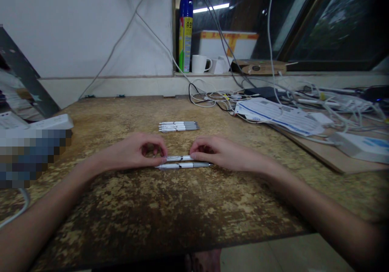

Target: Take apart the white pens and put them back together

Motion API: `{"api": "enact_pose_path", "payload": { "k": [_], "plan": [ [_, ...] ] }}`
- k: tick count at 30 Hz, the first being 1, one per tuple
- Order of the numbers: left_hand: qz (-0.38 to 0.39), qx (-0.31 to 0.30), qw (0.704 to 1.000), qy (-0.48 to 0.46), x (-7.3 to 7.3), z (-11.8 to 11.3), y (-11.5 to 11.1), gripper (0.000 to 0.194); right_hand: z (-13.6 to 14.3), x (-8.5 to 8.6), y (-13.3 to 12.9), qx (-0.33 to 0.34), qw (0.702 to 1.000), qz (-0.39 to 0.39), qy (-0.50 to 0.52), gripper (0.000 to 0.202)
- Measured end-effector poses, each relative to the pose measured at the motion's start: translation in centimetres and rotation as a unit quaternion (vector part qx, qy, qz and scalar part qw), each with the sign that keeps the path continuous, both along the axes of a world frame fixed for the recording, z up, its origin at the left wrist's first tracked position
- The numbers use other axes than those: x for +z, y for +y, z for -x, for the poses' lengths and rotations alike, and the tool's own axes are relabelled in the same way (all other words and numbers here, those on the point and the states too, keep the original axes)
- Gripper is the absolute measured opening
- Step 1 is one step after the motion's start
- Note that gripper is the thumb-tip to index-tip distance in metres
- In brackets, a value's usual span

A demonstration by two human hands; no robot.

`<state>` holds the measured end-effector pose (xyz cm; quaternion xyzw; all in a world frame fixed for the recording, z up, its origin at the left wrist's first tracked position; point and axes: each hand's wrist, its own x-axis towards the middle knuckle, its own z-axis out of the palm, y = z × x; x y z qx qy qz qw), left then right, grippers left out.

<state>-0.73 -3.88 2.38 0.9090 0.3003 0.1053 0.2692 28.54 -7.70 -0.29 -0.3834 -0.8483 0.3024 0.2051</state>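
Between my two hands a white and grey pen [178,158] lies crosswise, pinched at both ends. My left hand [136,149] closes thumb and fingertips on its left end. On the right end, the thumb and fingers of my right hand [220,151] are closed in the same way. Just below it, nearer to me, a second pen [184,165] of the same look lies on the table, roughly parallel. Farther back, several like pens [178,126] rest side by side in a tight row. My fingers hide the held pen's ends.
The worn wooden table [170,207] has its front edge near me. At right are tangled cables [219,97], a printed sheet [273,114] and a white power strip [364,146]. A spray can [185,37] and a white mug [200,64] stand on the sill. Another white strip [51,122] is at left.
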Motion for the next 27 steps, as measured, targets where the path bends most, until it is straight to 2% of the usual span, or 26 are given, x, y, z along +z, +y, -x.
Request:
{"api": "enact_pose_path", "payload": {
  "k": [10,18,23,27],
  "plan": [
    [0.016,-0.012,1.0,0.01,0.12,0.17,0.08,0.019,0.45,0.32,-0.39,0.012,1.0,-0.026,-0.009,0.024],
    [0.022,-0.017,0.999,0.027,0.18,0.37,0.18,0.018,0.5,0.71,-0.68,0.021,0.999,-0.018,-0.022,0.03],
    [0.022,-0.014,0.999,0.036,0.14,0.44,0.08,0.024,0.29,0.57,-0.56,0.024,0.999,-0.027,-0.037,0.027],
    [0.024,-0.034,0.999,0.027,0.12,0.32,-0.02,0.021,0.24,0.66,-0.59,0.033,0.998,-0.021,-0.039,0.027]
  ]
}}
